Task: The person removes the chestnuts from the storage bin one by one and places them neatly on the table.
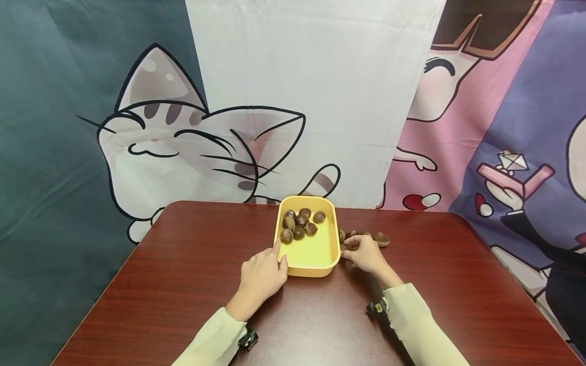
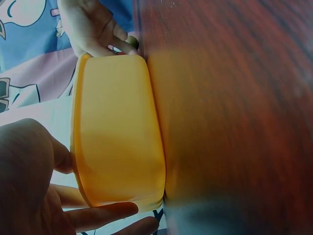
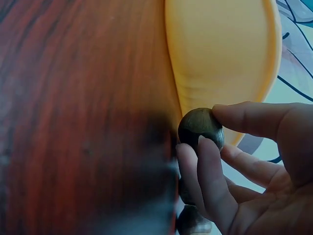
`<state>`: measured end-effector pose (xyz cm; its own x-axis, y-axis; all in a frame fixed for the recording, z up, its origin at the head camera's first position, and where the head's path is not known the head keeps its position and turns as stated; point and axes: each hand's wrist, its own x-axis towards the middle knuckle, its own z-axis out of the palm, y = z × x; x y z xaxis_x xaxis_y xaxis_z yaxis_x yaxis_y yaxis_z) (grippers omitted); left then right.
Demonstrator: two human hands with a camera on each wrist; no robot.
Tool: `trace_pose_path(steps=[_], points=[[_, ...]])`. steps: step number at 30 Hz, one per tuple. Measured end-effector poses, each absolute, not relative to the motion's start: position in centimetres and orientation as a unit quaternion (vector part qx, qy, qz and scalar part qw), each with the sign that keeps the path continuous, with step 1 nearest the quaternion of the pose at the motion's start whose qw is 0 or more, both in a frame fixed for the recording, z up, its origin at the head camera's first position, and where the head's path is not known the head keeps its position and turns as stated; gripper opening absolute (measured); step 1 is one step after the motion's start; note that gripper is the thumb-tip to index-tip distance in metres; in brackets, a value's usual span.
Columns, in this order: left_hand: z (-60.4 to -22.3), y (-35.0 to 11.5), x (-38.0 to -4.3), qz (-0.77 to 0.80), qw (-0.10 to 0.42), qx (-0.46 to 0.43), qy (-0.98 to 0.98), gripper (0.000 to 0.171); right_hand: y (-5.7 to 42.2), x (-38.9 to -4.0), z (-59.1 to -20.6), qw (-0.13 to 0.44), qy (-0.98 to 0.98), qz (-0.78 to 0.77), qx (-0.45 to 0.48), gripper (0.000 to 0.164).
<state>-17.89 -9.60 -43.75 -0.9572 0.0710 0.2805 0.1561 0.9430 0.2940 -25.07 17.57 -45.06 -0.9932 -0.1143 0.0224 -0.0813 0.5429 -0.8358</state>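
The left hand (image 1: 261,274) holds the near left corner of a yellow box (image 1: 316,254). The right hand (image 1: 364,255) pinches one brown nut (image 3: 200,122) just beside the box's right wall. More nuts (image 1: 300,220) sit in the box's far part, and loose nuts (image 1: 382,239) lie near that hand on the red-brown bench (image 1: 183,284). A smiling cat picture (image 1: 146,178) is behind.

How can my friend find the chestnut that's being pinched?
On the reddish-brown table, near its far edge, find the yellow box. Look right of it, at the right hand. It pinches this chestnut; the neighbouring chestnuts lie on the table.
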Motion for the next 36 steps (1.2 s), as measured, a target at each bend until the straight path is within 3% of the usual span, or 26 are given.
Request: trace_pose_path(steps=[30,36], points=[[-43.9,-9.7,-18.1,-0.153,0.149,-0.065,-0.975,0.05,17.3,-25.1,-43.8,-0.041,0.901,-0.422,-0.091,0.022],[-44.0,-9.7,-18.1,-0.154,0.15,-0.066,-0.974,0.051,16.0,-24.8,-42.5,-0.085,0.916,-0.384,-0.082,0.018]])
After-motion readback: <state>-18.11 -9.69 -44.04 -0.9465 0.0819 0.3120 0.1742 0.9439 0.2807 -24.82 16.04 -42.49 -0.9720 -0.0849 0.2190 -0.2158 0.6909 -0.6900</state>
